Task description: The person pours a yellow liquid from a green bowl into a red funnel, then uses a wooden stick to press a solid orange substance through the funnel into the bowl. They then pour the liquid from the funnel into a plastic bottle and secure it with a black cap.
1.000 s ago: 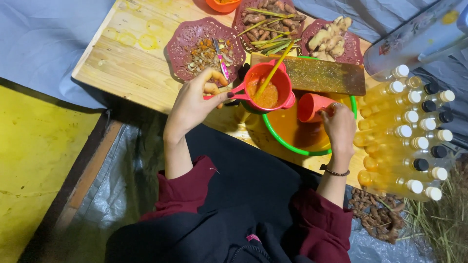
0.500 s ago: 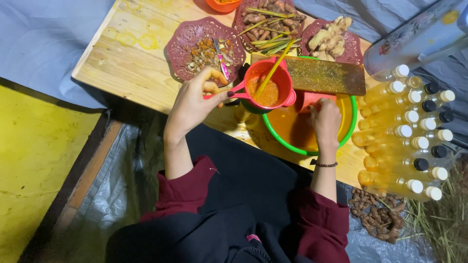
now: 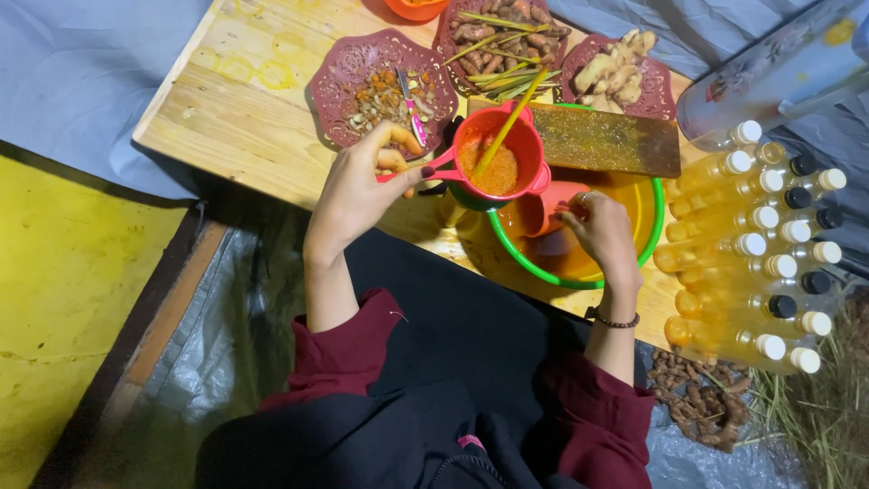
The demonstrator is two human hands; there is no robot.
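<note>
Strainer handle points left into our left hand's clenched grip; right hand grasps a half-hidden cup in the bowl.

sleeves: maroon, pushed up | top: black | right wrist: dark beaded bracelet

You get a bright, warm light from above on the table, strongest across the pale wood and the bottles, whose caps flare white. Beyond the table edge the picture sinks into deep shadow; your dark lap shows almost no detail. Your left hand is lit evenly and sharp. The corners stretch and soften slightly, and the grass at lower right glares.
</note>
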